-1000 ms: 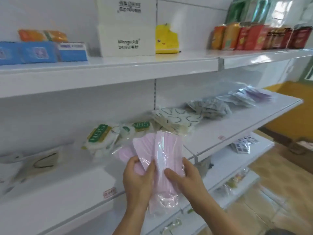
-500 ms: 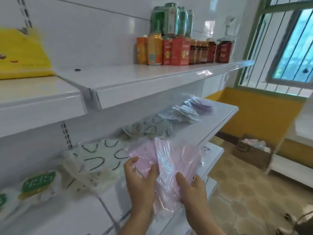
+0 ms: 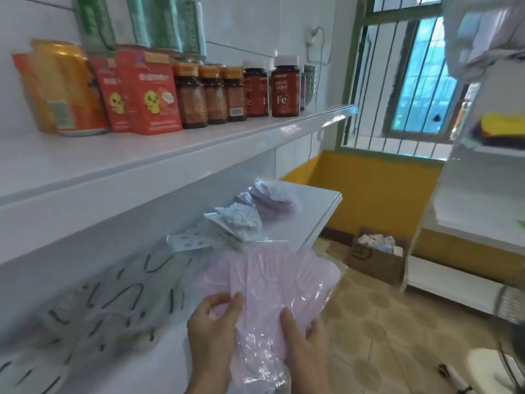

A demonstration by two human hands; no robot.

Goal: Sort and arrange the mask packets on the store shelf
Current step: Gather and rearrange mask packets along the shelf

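Just off the front edge of the middle shelf [image 3: 309,223]: both hands hold a fanned bunch of pink mask packets [image 3: 272,282] in clear wrap. Left hand [image 3: 211,334] pinches the bunch's left side, thumb on top. Right hand [image 3: 305,336] grips its right side, thumb pressed over the film.

On the middle shelf, behind the bunch: grey-patterned mask packets [image 3: 230,226], then a lilac mask pile [image 3: 274,199] nearer the shelf's far end. To the bunch's left lie white packets with black curved marks [image 3: 113,297], blurred.

Upper shelf [image 3: 176,155] overhangs the middle shelf; it carries an orange can [image 3: 65,89], red duck-print boxes [image 3: 147,95], brown bottles [image 3: 210,98].

Bare shelf surface shows beside the lilac pile, up to the far corner. Beyond that corner, open tiled floor [image 3: 383,322] with a cardboard box [image 3: 375,257] against the yellow wall [image 3: 377,194].
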